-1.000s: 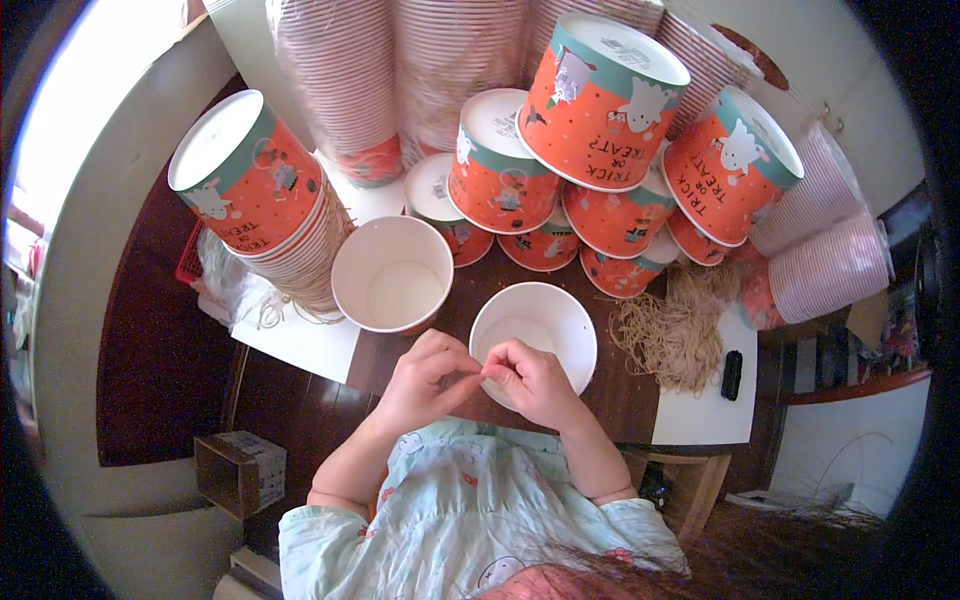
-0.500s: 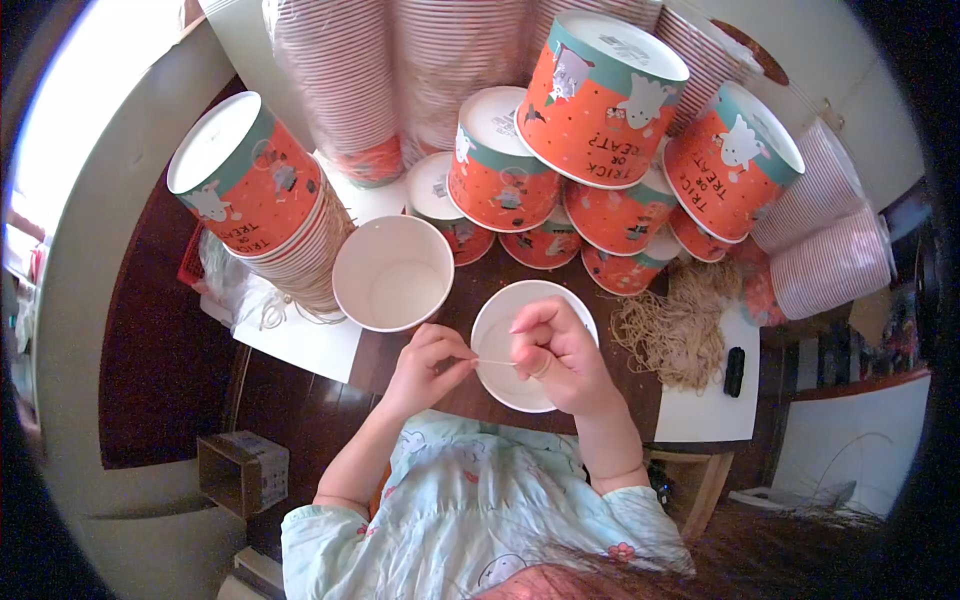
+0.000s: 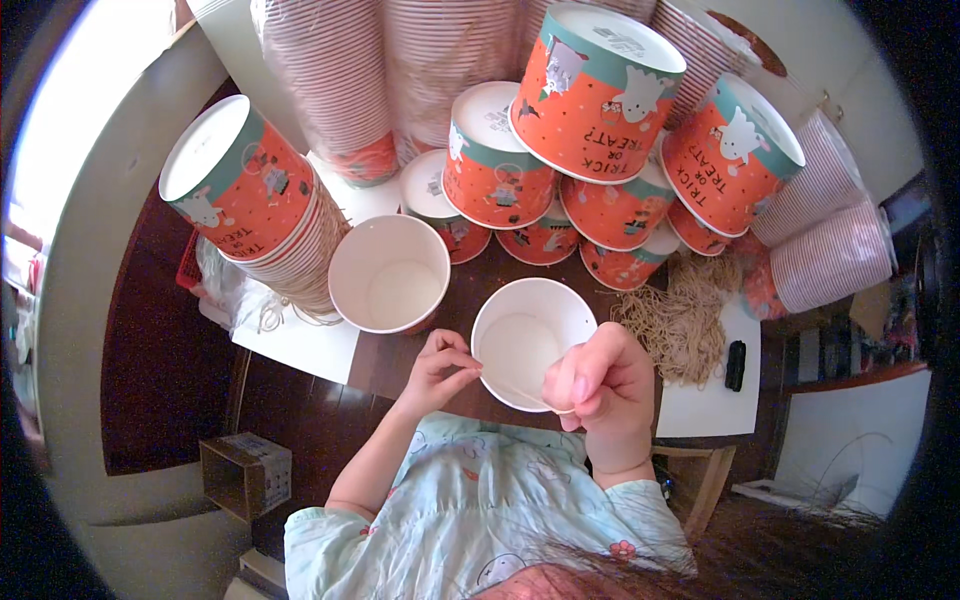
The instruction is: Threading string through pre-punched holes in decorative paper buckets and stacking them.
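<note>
My left hand (image 3: 437,368) pinches one end of a thin pale string at the near-left rim of an open white paper bucket (image 3: 530,335). My right hand (image 3: 603,384) is raised over the bucket's near-right rim, fingers curled around the string's other end, so the string (image 3: 515,388) stretches taut between both hands across the bucket's near edge. A second open white-lined bucket (image 3: 390,275) stands just left of it on the dark table.
Orange printed buckets (image 3: 598,90) lie stacked upside down behind, with another stack (image 3: 255,205) at left and tall sleeves of nested cups (image 3: 330,80) at the back. A heap of tan strings (image 3: 685,320) and a small black object (image 3: 735,365) lie right. A cardboard box (image 3: 245,475) sits on the floor.
My hands, first together at the bucket's near rim, have drawn apart. The right hand rose and moved right, pulling the string taut; the left stayed at the rim.
</note>
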Demonstrator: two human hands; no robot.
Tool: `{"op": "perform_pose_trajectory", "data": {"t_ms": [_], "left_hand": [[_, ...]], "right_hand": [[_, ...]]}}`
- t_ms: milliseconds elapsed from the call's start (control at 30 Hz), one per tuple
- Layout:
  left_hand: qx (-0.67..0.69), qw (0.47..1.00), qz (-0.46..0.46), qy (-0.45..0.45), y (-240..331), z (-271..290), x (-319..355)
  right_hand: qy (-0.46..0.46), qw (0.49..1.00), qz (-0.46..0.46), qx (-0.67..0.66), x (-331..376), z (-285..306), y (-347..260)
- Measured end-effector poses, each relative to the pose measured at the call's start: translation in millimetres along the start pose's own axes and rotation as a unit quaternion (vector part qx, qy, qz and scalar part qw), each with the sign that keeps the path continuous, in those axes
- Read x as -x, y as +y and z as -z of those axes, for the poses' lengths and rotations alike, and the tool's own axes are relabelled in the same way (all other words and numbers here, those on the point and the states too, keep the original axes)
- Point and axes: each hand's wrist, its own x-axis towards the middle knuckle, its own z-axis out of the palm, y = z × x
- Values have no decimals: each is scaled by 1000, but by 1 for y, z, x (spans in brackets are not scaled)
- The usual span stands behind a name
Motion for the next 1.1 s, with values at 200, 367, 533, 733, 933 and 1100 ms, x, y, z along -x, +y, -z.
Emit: {"op": "perform_pose_trajectory", "data": {"t_ms": [200,367,533,733,933,1100], "left_hand": [[-26,999,-39,-20,6,-6,1],[-117,991,-57,-15,26,-7,-1],[-153,985,-81,3,29,-9,-1],[-158,983,-94,27,20,-9,9],[-165,982,-86,40,16,-12,14],[-168,981,-84,50,13,-15,15]], "right_hand": [[4,1000,19,6,-2,1,-2],[67,997,-10,43,-4,-7,-3],[17,999,6,34,0,2,-3],[25,999,16,41,2,4,-4],[103,993,30,51,3,2,-8],[119,992,37,20,5,6,-6]]}}
